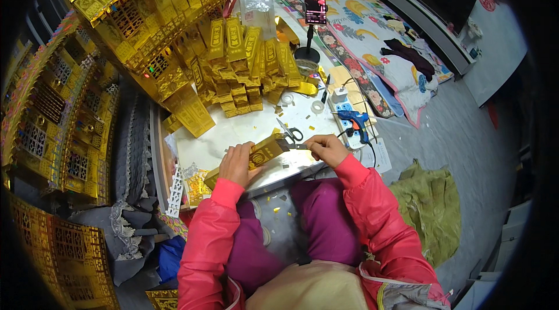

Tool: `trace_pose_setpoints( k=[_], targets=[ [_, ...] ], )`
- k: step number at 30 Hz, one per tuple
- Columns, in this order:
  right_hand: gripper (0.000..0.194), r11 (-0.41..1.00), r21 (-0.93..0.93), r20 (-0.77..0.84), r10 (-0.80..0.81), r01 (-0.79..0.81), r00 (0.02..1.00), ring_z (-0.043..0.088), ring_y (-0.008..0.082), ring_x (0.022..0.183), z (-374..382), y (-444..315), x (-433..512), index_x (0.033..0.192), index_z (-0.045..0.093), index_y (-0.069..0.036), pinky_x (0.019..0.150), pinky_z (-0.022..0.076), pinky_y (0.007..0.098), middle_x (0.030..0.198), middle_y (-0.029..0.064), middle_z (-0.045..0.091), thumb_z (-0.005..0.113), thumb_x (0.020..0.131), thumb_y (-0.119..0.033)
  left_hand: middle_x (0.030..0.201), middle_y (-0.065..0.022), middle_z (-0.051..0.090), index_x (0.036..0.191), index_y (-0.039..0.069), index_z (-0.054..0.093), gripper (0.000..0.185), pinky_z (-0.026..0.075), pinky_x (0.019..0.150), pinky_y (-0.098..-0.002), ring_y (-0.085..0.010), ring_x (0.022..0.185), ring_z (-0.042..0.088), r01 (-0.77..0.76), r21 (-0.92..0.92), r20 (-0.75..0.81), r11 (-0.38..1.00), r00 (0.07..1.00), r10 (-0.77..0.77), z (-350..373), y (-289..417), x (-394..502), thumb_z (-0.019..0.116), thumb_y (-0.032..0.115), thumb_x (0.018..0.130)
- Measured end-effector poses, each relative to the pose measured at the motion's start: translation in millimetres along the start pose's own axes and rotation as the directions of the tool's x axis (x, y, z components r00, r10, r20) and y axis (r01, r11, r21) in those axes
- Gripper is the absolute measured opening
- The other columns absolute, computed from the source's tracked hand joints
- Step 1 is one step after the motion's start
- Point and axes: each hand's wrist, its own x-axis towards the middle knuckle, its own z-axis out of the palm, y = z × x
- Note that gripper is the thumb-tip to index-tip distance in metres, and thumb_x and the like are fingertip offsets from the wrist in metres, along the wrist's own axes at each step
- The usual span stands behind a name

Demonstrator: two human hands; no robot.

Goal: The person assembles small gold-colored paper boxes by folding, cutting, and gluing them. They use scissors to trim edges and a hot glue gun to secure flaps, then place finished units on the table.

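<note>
My left hand [237, 165] grips a long gold foil paper box [266, 152] that lies slanted at the table's front edge. At the box's right end, my right hand [325, 149] pinches a small dark strip [300, 146] between thumb and fingers; what the strip is cannot be told. Scissors with black handles [293, 133] lie just behind the strip, their blades pointing away. Farther back on the white table [201, 148] stands a pile of gold foil boxes [242, 96]. A blue hot glue gun [354, 121] rests on a power strip [345, 111] to the right.
Large gold paper house models [144, 26] rise at the left. A phone on a stand [315, 8], a clear plastic bag [257, 4] and tape rolls [318, 107] are on the table. White lattice strips [174, 192] lie at its left corner. A green sack [430, 209] lies on the floor.
</note>
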Motion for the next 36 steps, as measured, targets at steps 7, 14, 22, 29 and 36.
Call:
trace_pose_setpoints(
  k=[7, 14, 22, 29, 36],
  targets=[
    [0.020, 0.974, 0.107, 0.069, 0.195, -0.202, 0.978, 0.051, 0.0078, 0.057, 25.5, 64.4, -8.0, 0.094, 0.070, -0.002, 0.053, 0.0393, 0.0242, 0.067, 0.0005, 0.060, 0.058, 0.094, -0.017, 0.105, -0.0152, 0.057, 0.135, 0.006, 0.050, 0.063, 0.044, 0.085, -0.0420, -0.0326, 0.099, 0.053, -0.044, 0.092, 0.130, 0.995, 0.991, 0.032, 27.2, -8.4, -6.5, 0.061, 0.048, 0.090],
    [0.022, 0.974, 0.002, -0.086, 0.226, -0.227, 0.970, 0.049, 0.0069, 0.057, 54.6, 132.0, -21.0, 0.089, 0.073, -0.003, 0.054, 0.0381, 0.0240, 0.067, -0.0014, 0.060, 0.058, 0.094, -0.019, 0.107, -0.0130, 0.054, 0.147, 0.023, 0.042, 0.057, 0.040, 0.088, -0.0447, -0.0304, 0.098, 0.049, -0.145, 0.276, 0.266, 0.950, 0.961, 0.069, 60.1, -12.3, -11.5, 0.053, 0.045, 0.095],
    [0.025, 0.968, -0.101, -0.158, 0.212, -0.229, 0.964, 0.061, 0.0138, 0.063, 66.2, 145.7, -26.7, 0.090, 0.075, -0.006, 0.062, 0.0478, 0.0295, 0.069, 0.0067, 0.067, 0.062, 0.090, -0.027, 0.119, -0.0120, 0.051, 0.152, 0.037, 0.030, 0.061, 0.038, 0.091, -0.0484, -0.0294, 0.103, 0.048, -0.195, 0.381, 0.230, 0.904, 0.967, 0.111, 73.9, -9.2, -19.4, 0.053, 0.040, 0.096],
    [0.026, 0.974, -0.142, -0.225, 0.139, -0.174, 0.964, 0.066, 0.0201, 0.075, 74.7, 144.8, -31.5, 0.091, 0.074, -0.007, 0.073, 0.0501, 0.0325, 0.078, 0.0100, 0.070, 0.061, 0.090, -0.029, 0.128, -0.0101, 0.047, 0.151, 0.040, 0.032, 0.060, 0.038, 0.093, -0.0534, -0.0290, 0.109, 0.047, -0.190, 0.415, 0.278, 0.890, 0.958, 0.075, 82.8, -10.9, -20.1, 0.054, 0.039, 0.095],
    [0.025, 0.979, -0.093, -0.245, 0.155, -0.183, 0.957, 0.066, 0.0206, 0.074, 80.5, 146.3, -33.3, 0.090, 0.073, -0.007, 0.072, 0.0501, 0.0330, 0.078, 0.0102, 0.070, 0.060, 0.090, -0.028, 0.129, -0.0101, 0.047, 0.150, 0.041, 0.031, 0.060, 0.038, 0.093, -0.0530, -0.0294, 0.110, 0.047, -0.165, 0.426, 0.313, 0.890, 0.949, 0.027, 82.8, -8.2, -20.3, 0.054, 0.040, 0.095]
  ],
)
